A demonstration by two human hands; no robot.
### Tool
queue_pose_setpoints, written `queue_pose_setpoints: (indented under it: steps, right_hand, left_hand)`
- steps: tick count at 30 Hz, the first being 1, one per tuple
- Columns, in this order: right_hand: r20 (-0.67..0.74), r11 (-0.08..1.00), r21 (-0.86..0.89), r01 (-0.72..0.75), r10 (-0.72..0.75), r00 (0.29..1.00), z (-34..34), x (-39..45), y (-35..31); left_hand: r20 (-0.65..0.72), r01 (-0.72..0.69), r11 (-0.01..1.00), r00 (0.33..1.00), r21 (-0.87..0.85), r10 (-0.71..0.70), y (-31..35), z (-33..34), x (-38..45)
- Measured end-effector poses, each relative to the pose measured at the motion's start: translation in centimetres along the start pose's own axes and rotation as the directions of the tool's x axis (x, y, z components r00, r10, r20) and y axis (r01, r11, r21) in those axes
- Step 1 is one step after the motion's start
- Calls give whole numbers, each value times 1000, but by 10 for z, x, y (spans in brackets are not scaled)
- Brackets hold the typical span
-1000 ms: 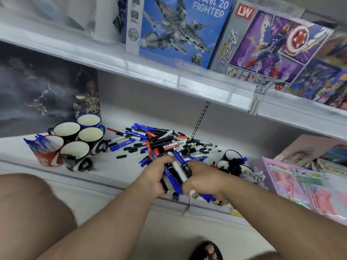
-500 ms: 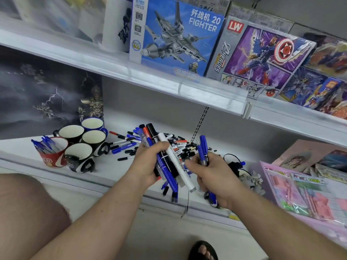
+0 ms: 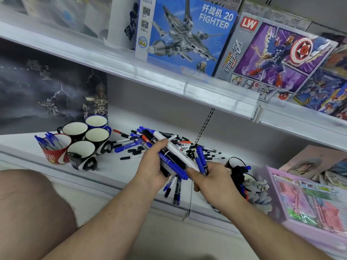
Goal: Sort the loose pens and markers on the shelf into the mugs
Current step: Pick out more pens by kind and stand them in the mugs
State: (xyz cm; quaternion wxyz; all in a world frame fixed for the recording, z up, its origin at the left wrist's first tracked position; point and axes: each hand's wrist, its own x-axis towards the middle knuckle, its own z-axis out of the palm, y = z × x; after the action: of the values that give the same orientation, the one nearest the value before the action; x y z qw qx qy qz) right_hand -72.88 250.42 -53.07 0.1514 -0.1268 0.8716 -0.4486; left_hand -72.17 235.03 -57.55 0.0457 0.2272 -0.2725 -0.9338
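Observation:
My left hand (image 3: 152, 166) grips a thick bundle of markers (image 3: 169, 156), blue, black, red and one long white one, held above the shelf's front edge. My right hand (image 3: 212, 180) holds two blue pens (image 3: 200, 160) upright and its fingertips touch the lower end of the white marker. Behind both hands a heap of loose pens and markers (image 3: 180, 145) lies on the white shelf (image 3: 112, 166). At the left stands a group of mugs: a red mug (image 3: 55, 152) full of blue pens and several empty black and blue mugs (image 3: 83, 152).
More black mugs (image 3: 235, 163) holding pens stand right of my right hand, partly hidden. A pink toy box (image 3: 308, 199) lies at the right. The upper shelf edge (image 3: 187, 89) overhangs with toy boxes on it. A dark poster box backs the left mugs. My bare knee (image 3: 32, 209) is lower left.
Both hands lifted off the shelf with their pens. My right hand, apart half a second ago, has come against the lower end of the white marker in the left bundle.

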Motion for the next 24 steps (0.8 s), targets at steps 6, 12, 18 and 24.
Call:
queue_pose_setpoints:
  steps: [6,12,18,24]
  right_hand:
    - [173,987,97,-132,114,978,-12,-3,3]
    - [192,909,335,-248,192,962,-31,0,16]
    - [76,945,302,-127,109,991,-46,0,17]
    - [-74,975,203,87,-74,995,-54,-4,3]
  left_hand:
    - [61,6,995,998,99,-12,-6,1,3]
    - [92,-46,987,995,157,32,-7,4,3]
    - [178,-166,923,978,347,109,-8,7,2]
    - [426,-386,660,898,645,108,-20,12,-3]
